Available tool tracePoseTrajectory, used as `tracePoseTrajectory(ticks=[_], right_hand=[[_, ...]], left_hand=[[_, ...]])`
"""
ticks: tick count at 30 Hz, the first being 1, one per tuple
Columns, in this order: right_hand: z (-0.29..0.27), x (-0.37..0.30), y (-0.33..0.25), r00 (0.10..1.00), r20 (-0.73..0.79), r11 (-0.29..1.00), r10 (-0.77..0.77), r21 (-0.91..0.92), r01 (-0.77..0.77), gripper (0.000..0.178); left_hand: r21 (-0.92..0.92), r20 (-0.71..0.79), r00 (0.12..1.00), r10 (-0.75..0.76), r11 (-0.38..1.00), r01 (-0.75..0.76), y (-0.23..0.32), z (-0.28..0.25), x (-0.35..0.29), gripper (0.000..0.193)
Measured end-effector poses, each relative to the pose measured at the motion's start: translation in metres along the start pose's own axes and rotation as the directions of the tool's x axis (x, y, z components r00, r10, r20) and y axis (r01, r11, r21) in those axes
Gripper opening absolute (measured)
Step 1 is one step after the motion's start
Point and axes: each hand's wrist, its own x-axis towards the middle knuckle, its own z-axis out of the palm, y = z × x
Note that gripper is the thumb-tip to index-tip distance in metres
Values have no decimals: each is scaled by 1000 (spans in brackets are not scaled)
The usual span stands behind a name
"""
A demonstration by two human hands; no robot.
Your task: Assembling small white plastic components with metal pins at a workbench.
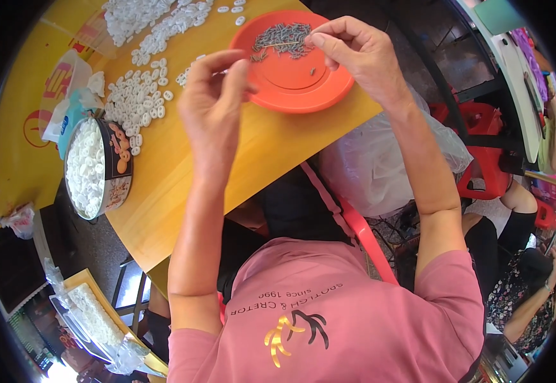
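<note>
My left hand (214, 105) is raised at the left rim of a round red plate (303, 102). Its thumb and index finger come together at the tips, and what lies between them, if anything, is too small to make out. Over the plate's right side is my right hand (362, 59), thumb and index finger pinched beside a heap of small dark screws (284, 35); anything in that pinch is hidden. Across the heap lies a thin yellowish stick (281, 45). One loose screw (312, 71) rests nearer to me on the plate.
White oval pieces with holes (139, 96) spread over the wooden table (163, 185) to the left. A round tub (115, 169) full of white pieces stands at its left edge. A clear plastic bag (373, 166) hangs below the right edge. Other people sit at far right.
</note>
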Motion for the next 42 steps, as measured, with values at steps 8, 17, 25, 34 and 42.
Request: tracePoseTrajectory(ticks=[8, 17, 25, 34, 42], right_hand=[[-2, 4, 8, 982, 160, 910, 98, -414, -24, 22], [30, 7, -12, 959, 284, 674, -20, -704, 223, 18], [109, 31, -24, 840, 492, 569, -228, -633, 525, 10], [152, 53, 9, 767, 622, 315, -158, -704, 636, 13], [171, 47, 16, 721, 660, 202, -212, -692, 693, 10]], left_hand=[[124, -183, 976, -121, 982, 145, -3, -84, -47, 17], [185, -259, 946, -192, 952, 244, -6, -121, -98, 17], [212, -283, 949, -138, 956, 202, -14, -120, -101, 12], [215, -229, 965, -125, 961, 175, -17, -126, -104, 15], [195, -243, 966, -86, 971, 136, -17, -126, -104, 11]])
